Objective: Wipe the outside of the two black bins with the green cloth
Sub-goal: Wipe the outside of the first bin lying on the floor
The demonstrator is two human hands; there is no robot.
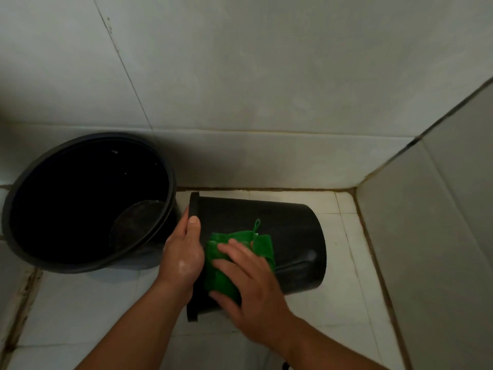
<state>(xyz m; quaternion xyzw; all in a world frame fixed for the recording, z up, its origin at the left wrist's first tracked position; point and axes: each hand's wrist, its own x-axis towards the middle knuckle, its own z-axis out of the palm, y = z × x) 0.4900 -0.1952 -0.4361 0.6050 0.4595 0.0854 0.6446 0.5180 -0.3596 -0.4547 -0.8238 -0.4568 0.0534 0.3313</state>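
Just left of the tipped bin (293, 231) stands 1 open bin (66, 198).

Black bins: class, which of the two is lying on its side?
The smaller bin on the right, under the green cloth, its rim held by the left hand. The larger bin beside it stands with its mouth up.
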